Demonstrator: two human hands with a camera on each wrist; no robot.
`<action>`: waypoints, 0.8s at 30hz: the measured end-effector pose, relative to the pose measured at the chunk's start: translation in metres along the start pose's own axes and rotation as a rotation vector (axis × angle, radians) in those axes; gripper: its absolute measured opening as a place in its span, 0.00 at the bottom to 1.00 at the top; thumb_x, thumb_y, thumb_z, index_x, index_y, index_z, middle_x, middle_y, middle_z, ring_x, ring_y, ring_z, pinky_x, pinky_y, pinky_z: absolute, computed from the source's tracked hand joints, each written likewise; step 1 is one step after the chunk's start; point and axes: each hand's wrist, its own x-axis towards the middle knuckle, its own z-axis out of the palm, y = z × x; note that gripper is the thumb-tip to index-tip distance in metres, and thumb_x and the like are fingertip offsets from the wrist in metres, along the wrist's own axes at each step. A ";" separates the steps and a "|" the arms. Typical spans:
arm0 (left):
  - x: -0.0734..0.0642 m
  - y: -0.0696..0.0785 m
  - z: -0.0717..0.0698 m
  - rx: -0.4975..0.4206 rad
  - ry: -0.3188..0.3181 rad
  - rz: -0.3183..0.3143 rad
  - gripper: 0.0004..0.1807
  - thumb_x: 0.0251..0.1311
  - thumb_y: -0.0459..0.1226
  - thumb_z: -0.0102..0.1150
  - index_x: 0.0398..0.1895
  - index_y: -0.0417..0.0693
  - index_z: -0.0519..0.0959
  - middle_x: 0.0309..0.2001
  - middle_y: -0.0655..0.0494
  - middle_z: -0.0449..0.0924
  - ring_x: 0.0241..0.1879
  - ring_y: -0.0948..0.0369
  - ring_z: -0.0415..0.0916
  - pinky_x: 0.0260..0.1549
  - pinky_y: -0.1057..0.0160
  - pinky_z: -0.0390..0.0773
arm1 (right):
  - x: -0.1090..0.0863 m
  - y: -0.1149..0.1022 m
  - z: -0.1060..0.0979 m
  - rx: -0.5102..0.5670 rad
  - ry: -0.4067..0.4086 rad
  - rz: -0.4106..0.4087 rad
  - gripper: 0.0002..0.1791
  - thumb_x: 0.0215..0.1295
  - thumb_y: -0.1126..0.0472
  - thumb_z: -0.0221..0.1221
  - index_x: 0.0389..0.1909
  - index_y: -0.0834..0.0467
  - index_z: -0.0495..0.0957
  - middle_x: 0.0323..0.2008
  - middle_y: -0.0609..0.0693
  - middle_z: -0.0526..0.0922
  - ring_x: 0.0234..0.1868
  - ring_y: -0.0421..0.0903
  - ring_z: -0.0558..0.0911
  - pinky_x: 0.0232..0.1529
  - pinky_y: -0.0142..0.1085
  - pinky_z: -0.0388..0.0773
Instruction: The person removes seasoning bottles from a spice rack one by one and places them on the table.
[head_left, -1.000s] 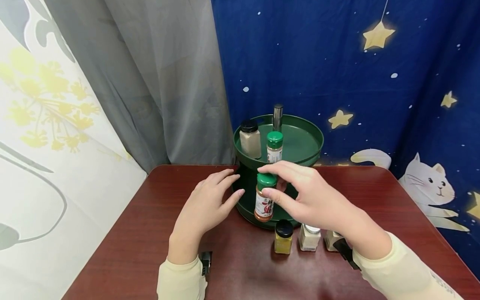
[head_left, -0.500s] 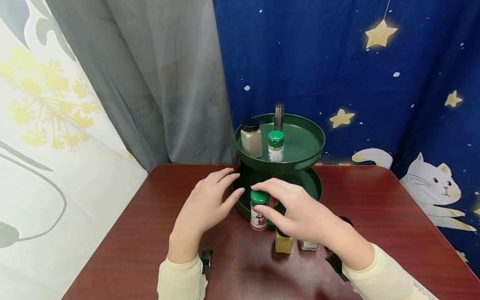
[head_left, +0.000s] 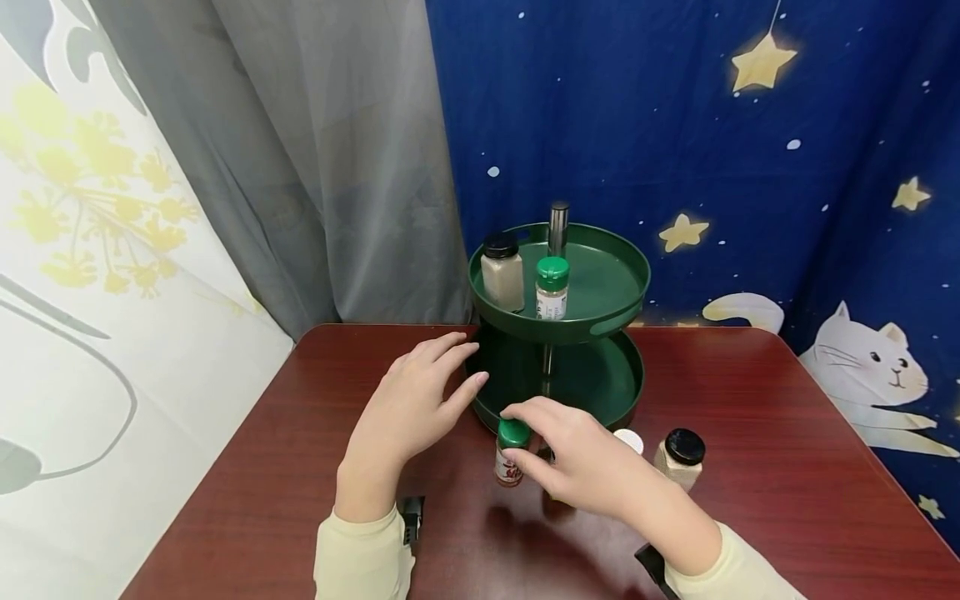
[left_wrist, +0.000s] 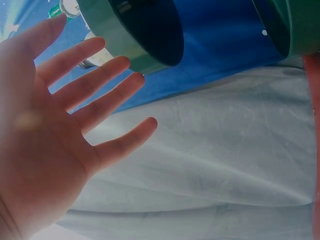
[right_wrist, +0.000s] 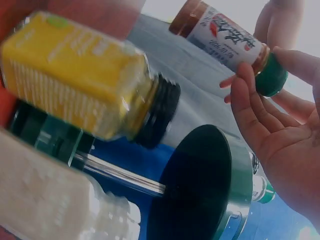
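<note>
My right hand [head_left: 573,454] pinches a small spice bottle [head_left: 510,467] near its green cap, in front of the lower tier of a green two-tier rack [head_left: 592,335]. In the right wrist view the bottle [right_wrist: 227,37] shows red-brown contents and a printed label. My left hand [head_left: 412,404] is held at the rack's left side with its fingers spread and nothing in it; the left wrist view shows its palm [left_wrist: 45,130]. On the upper tier stand a black-lidded jar [head_left: 502,279] and another green-capped bottle [head_left: 552,292].
A yellow jar with a black lid [right_wrist: 80,75] and a white-lidded jar [right_wrist: 65,195] stand by my right hand, mostly hidden in the head view. Right of them is a black-lidded jar [head_left: 681,458]. The brown table [head_left: 300,467] meets curtains [head_left: 375,167] behind.
My right hand has brought the spice bottle down and slightly left, from before the lower tier to the tabletop at the rack's front. The left hand has stayed in place.
</note>
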 end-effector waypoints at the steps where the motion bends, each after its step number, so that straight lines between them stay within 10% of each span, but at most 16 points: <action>1: 0.000 0.000 0.000 0.000 0.002 0.001 0.25 0.74 0.51 0.63 0.67 0.49 0.83 0.71 0.47 0.79 0.70 0.47 0.78 0.67 0.37 0.78 | -0.001 0.000 0.002 -0.007 0.002 -0.001 0.21 0.70 0.59 0.70 0.60 0.58 0.79 0.47 0.46 0.84 0.37 0.32 0.82 0.40 0.26 0.86; 24: -0.009 0.000 -0.010 -0.002 -0.003 -0.014 0.25 0.74 0.51 0.63 0.67 0.50 0.83 0.71 0.48 0.79 0.70 0.47 0.78 0.67 0.39 0.79 | -0.004 -0.003 0.034 -0.322 -0.180 0.136 0.20 0.69 0.57 0.71 0.56 0.62 0.81 0.46 0.52 0.86 0.34 0.44 0.88 0.38 0.35 0.89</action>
